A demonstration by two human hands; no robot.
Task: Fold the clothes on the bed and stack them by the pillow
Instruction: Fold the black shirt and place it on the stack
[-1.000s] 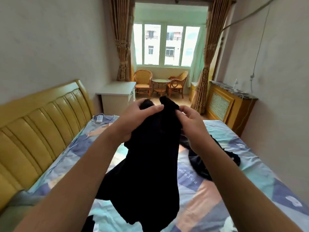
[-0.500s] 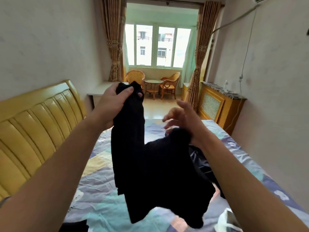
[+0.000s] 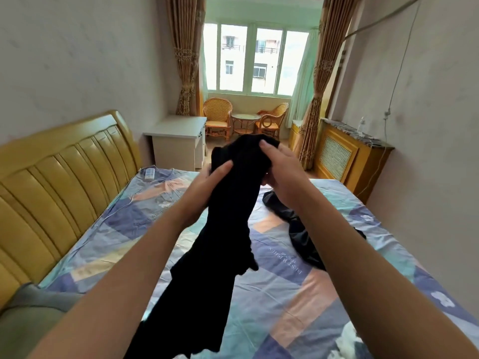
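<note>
A black garment (image 3: 223, 229) hangs in the air over the bed (image 3: 285, 294), bunched at its top. My left hand (image 3: 204, 187) grips it from the left, just below the top. My right hand (image 3: 282, 174) grips the top bunch from the right, thumb over the cloth. The rest of the garment trails down toward the near edge of the bed. A second dark garment (image 3: 298, 229) lies crumpled on the patterned sheet, partly hidden behind my right forearm. A grey-green pillow (image 3: 31, 309) lies at the lower left by the headboard.
A yellow padded headboard (image 3: 59, 182) runs along the left. A remote control (image 3: 149, 174) lies at the far corner of the bed. A white nightstand (image 3: 178, 141) stands beyond it. A white item (image 3: 350, 340) lies at the near right. A wooden radiator cover (image 3: 347, 154) lines the right wall.
My right hand, which hung open beside the garment, has come up and taken hold of its top. My left hand has dropped lower. The garment now hangs as one narrow bunch.
</note>
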